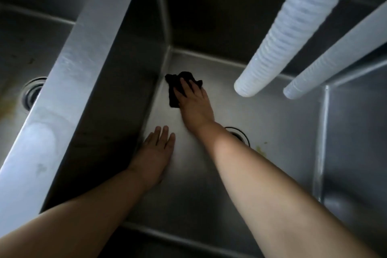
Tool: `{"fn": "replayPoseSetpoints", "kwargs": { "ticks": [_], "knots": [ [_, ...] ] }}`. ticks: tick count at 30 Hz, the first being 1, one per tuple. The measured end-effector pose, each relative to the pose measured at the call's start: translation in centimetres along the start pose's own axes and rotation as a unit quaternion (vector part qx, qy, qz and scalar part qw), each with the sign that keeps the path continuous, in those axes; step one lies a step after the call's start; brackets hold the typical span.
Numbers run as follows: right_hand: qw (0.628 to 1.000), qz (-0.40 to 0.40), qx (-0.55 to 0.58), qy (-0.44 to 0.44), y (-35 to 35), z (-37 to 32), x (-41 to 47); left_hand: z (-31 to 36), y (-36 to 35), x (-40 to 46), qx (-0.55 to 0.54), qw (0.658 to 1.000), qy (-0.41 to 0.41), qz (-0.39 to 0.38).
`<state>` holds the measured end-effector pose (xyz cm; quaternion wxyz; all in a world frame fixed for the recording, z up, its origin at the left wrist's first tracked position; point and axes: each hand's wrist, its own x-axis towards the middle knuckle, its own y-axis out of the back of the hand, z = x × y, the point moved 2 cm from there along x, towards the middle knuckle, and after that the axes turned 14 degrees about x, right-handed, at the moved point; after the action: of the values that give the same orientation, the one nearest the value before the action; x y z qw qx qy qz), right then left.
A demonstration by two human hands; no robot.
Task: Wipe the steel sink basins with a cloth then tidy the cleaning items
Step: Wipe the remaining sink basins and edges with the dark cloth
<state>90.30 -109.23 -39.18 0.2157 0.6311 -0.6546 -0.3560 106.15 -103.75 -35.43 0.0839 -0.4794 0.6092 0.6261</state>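
Observation:
I look straight down into a deep steel sink basin (pixel 272 115). A small black cloth (pixel 174 88) lies on the basin floor near the far left corner. My right hand (pixel 193 103) presses flat on the cloth with straight fingers. My left hand (pixel 156 153) rests flat on the basin floor beside the left wall, fingers straight, holding nothing. The basin's drain (pixel 240 134) shows partly from behind my right forearm.
A steel divider (pixel 69 81) separates this basin from a left basin with its own drain (pixel 31 92). Two white ribbed hoses (pixel 293 27) (pixel 326 69) hang over the right side. Yellowish specks (pixel 260 148) lie near the drain. Another basin wall stands at the right (pixel 356 132).

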Motion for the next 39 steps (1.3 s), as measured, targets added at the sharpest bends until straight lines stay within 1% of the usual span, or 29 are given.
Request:
{"fn": "replayPoseSetpoints", "kwargs": {
  "ticks": [1,3,7,11,13,15,20,22,24,27,29,32,35,39],
  "knots": [
    [1.000,0.011,-0.013,0.009,0.8,0.7,-0.8,0.0,-0.2,0.1,-0.002,1.000,0.001,0.003],
    [0.996,0.042,-0.074,0.008,2.7,3.8,-3.0,0.1,-0.5,0.2,-0.004,1.000,0.003,0.008],
    [0.983,0.082,-0.116,-0.117,7.6,10.8,-7.9,0.4,-0.9,0.4,0.005,1.000,0.009,0.026],
    [0.949,0.141,-0.135,-0.246,12.5,15.9,-13.3,0.3,-1.1,0.5,0.002,1.000,0.010,0.029],
    [0.938,0.153,-0.145,-0.275,13.6,16.8,-15.4,0.3,-1.1,0.5,0.000,1.000,0.009,0.026],
    [0.934,0.153,-0.144,-0.288,13.4,16.9,-16.3,0.3,-0.9,0.4,0.001,1.000,0.007,0.023],
    [0.907,0.191,-0.079,-0.367,11.0,14.7,-15.8,0.3,-0.2,0.1,0.000,1.000,0.011,0.014],
    [0.907,0.191,-0.058,-0.372,9.7,13.3,-15.1,0.4,0.0,0.0,-0.003,1.000,0.013,0.018],
    [0.915,0.189,-0.054,-0.353,8.5,11.7,-13.9,0.5,0.2,-0.1,-0.003,1.000,0.015,0.016],
    [0.941,0.166,-0.068,-0.287,6.6,9.3,-11.0,0.5,0.2,-0.1,-0.004,1.000,0.012,0.013],
    [0.964,0.120,-0.087,-0.223,4.9,7.2,-8.8,0.4,0.1,0.0,-0.004,1.000,0.011,0.015],
    [0.988,0.047,-0.104,-0.101,1.5,3.3,-6.2,0.3,-0.2,0.0,-0.009,1.000,0.005,0.015],
    [0.995,-0.016,-0.097,-0.013,-1.3,0.7,-5.6,0.2,-0.4,-0.1,-0.022,1.000,0.007,0.016],
    [0.994,-0.046,-0.092,0.042,0.3,2.3,-6.8,0.2,-0.3,-0.1,-0.013,1.000,0.009,0.015]
  ]
}}
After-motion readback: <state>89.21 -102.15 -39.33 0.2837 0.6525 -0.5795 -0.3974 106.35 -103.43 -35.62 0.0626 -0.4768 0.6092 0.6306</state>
